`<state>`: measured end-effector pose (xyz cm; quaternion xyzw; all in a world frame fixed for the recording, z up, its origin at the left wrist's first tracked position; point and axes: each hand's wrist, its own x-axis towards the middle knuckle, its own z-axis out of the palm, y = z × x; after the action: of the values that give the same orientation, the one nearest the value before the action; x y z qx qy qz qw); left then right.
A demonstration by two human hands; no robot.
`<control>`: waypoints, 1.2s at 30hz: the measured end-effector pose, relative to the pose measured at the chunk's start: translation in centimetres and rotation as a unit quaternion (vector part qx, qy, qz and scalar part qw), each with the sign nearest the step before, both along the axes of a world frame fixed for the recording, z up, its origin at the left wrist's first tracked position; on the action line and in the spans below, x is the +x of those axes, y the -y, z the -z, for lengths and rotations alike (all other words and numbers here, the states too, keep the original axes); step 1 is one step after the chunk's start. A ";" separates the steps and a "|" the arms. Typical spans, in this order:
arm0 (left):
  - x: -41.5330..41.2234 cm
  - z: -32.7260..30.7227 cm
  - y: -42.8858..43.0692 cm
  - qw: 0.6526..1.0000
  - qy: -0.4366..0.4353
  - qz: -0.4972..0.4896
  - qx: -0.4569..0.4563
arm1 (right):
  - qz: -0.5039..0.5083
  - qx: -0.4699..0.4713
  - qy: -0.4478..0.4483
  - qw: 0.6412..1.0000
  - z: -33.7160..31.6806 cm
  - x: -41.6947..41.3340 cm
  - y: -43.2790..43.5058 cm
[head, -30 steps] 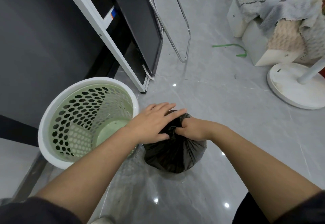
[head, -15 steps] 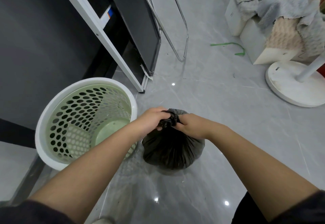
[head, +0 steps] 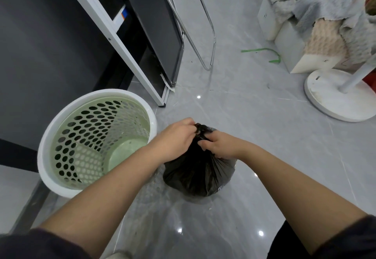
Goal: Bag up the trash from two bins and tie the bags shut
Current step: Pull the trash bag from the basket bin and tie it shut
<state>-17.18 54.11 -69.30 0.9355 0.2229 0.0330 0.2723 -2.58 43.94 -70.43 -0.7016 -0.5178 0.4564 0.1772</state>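
A full black trash bag stands on the grey floor in front of me. Its gathered, twisted neck sticks up between my hands. My left hand pinches the neck from the left, and my right hand grips it just below from the right. To the left of the bag stands a pale green perforated bin with a white rim, holding no bag.
A dark cabinet with a white frame and a leaning black panel fill the left. A chrome tube frame stands behind. White boxes with grey cloths, a green strip and a white fan base lie right.
My left hand went from lying flat on the bag's top to pinching the twisted neck. The neck is now gathered tighter and stands higher between both hands.
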 end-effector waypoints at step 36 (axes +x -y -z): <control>0.1 -1.8 -2.0 0.981 -0.076 -0.031 -0.174 | 0.066 0.019 0.096 0.993 0.9 -0.1 -0.3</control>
<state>-17.06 56.15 -67.51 0.8660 0.2743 -0.0691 0.4124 -2.66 44.23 -71.37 -0.7716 -0.4932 0.3643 0.1697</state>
